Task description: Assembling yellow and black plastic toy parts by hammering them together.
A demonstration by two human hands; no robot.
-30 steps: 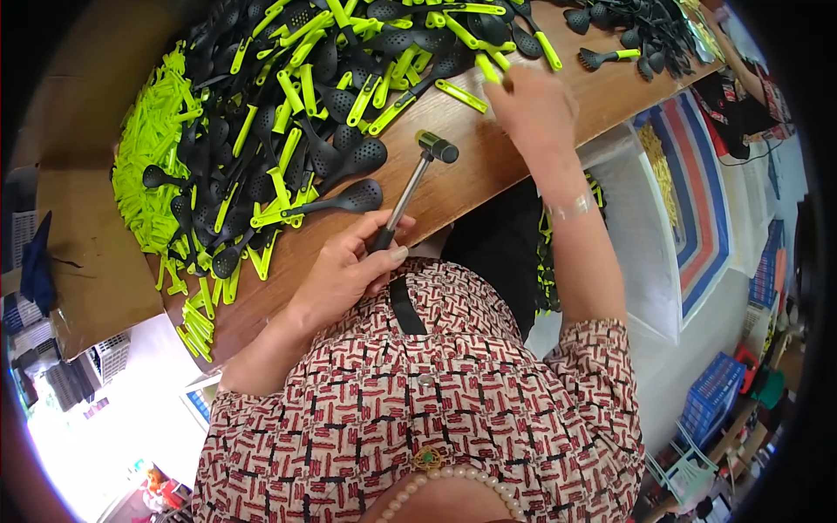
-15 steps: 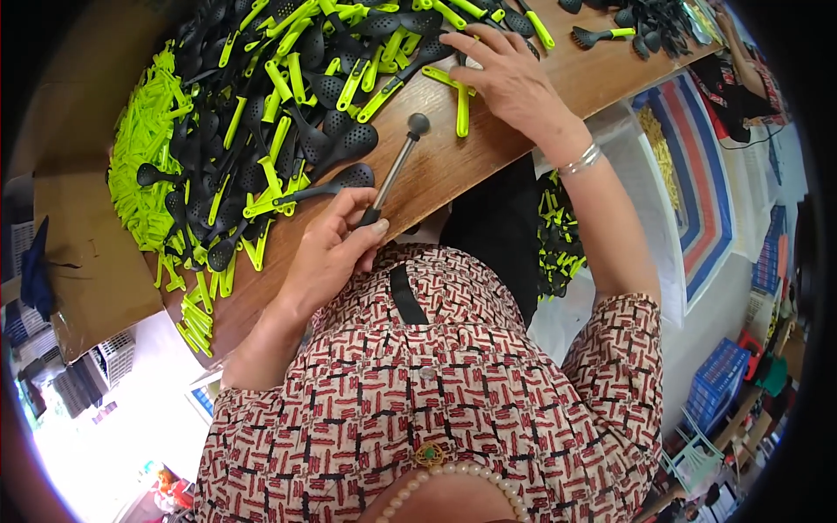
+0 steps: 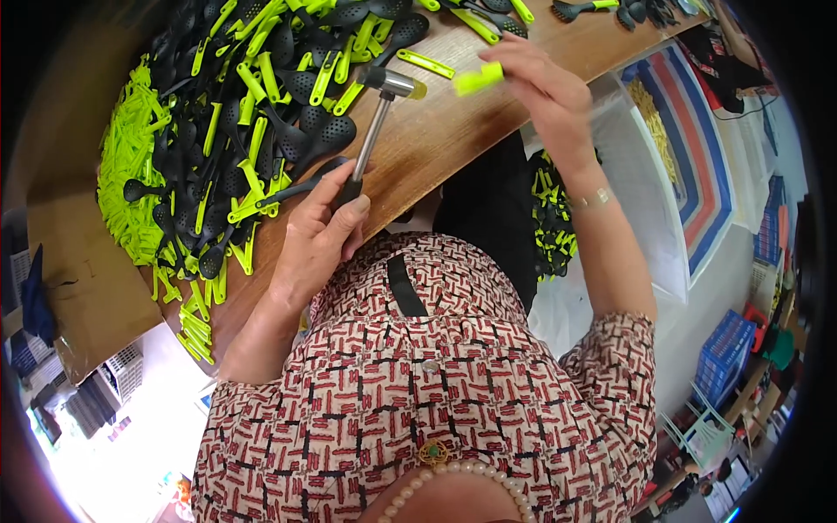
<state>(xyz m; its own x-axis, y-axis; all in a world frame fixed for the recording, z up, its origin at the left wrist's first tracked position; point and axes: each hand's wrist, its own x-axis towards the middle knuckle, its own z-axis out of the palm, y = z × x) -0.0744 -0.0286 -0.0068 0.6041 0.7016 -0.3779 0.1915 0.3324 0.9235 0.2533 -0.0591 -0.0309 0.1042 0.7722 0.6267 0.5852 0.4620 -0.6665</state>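
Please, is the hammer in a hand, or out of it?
In: the hammer is held by the left hand. Its dark grip is inside that grasp, while the metal shaft and head stick out.

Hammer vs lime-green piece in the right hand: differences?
Colour: the hammer is silvery and mostly dark at its ends; the green piece is bright lime.
Size: the hammer appears longer than the green piece.
Sharpness: the hammer is fairly crisp, the green piece blurred.
Both are hand-held: left hand and right hand respectively.

Left hand [image 3: 316, 222] in a firm grip, right hand [image 3: 555, 98] farther forward.
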